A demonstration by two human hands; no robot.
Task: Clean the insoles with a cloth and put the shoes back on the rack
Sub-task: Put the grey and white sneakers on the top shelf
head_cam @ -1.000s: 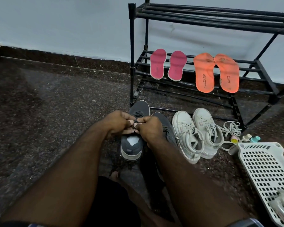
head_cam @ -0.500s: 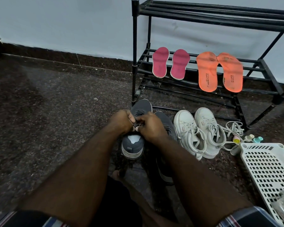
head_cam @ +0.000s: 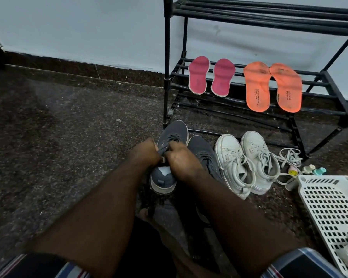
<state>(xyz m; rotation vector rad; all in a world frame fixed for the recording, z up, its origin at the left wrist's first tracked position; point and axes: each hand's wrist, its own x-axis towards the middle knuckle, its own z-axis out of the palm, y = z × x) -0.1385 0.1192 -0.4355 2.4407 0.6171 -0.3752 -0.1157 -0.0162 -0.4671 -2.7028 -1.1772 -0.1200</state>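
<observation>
A grey sneaker stands on the floor in front of the black shoe rack. My left hand and my right hand both pinch its laces over the tongue. A second grey sneaker lies beside it, partly hidden by my right hand. Two white sneakers stand to the right. On the rack's lower shelf lie two pink insoles and two orange insoles. No cloth can be made out.
A white perforated basket sits at the right with something pale in its near corner. Loose white laces and small pastel pieces lie between the basket and the rack. Dark speckled floor stretches left. My bare foot rests below the sneaker.
Both hands have shifted slightly forward along the grey sneaker's laces and stay closed on them. The view has tilted a little; the shoes and insoles have not moved.
</observation>
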